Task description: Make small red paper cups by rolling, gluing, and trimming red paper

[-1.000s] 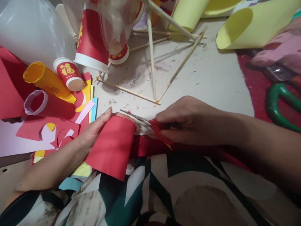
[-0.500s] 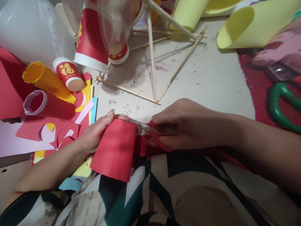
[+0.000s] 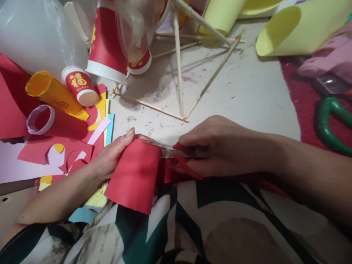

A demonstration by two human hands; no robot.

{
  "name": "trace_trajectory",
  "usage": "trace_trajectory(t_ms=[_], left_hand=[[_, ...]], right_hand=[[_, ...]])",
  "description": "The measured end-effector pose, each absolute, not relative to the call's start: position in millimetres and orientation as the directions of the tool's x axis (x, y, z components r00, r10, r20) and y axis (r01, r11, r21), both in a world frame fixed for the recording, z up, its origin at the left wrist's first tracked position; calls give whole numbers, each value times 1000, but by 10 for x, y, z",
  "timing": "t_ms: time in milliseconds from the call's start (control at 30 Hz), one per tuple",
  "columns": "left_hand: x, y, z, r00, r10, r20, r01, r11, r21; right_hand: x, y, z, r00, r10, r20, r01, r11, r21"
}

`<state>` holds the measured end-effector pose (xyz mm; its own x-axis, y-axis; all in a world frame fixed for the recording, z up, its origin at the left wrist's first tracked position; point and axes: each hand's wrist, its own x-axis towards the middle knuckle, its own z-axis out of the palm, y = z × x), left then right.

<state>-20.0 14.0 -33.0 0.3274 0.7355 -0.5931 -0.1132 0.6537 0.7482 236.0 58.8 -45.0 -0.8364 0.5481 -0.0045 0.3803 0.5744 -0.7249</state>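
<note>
A curved piece of red paper [image 3: 134, 176] hangs over my lap at the table's near edge. My left hand [image 3: 117, 150] grips it from the left, thumb near its top edge and the other fingers hidden behind it. In my right hand [image 3: 217, 146] is a pair of scissors [image 3: 188, 167] with red handles, pointing left. The blades lie at the paper's top edge, one of them across its front face. How far the blades are parted is hard to make out.
A frame of wooden sticks [image 3: 180, 73] stands ahead on the table, beside red paper cups [image 3: 79, 86]. Orange and red paper tubes [image 3: 64, 123] lie left above paper scraps. Yellow rolled paper [image 3: 297, 33], a pink tool [image 3: 327, 58] and a green handle [image 3: 327, 124] are at right.
The scissors' upper blade has swung down from above the paper's top edge onto its face. My left hand and the red paper are almost where they were.
</note>
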Motion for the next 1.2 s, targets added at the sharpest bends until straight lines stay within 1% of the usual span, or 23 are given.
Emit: trace_trajectory(t_ms=[300,500,767,967,1200], left_hand=[[-211,122,-363,291,722,-627,-118,678,726],[-218,115,-338,180,718,-672,-147,695,703],[-199,116,-268,107,700,-706,-145,713,686],[-180,131,-225,213,693,-689,-123,719,684],[-166,141,-196,206,688,-696,-110,723,682]], right_hand=[[2369,586,-492,-840,541,49,332,583,-741],[2377,596,-496,-848,527,50,317,582,-749],[2380,598,-495,-853,515,90,281,597,-752],[2375,610,-478,-866,490,96,252,595,-763],[2379,623,-449,-884,464,62,240,562,-792]])
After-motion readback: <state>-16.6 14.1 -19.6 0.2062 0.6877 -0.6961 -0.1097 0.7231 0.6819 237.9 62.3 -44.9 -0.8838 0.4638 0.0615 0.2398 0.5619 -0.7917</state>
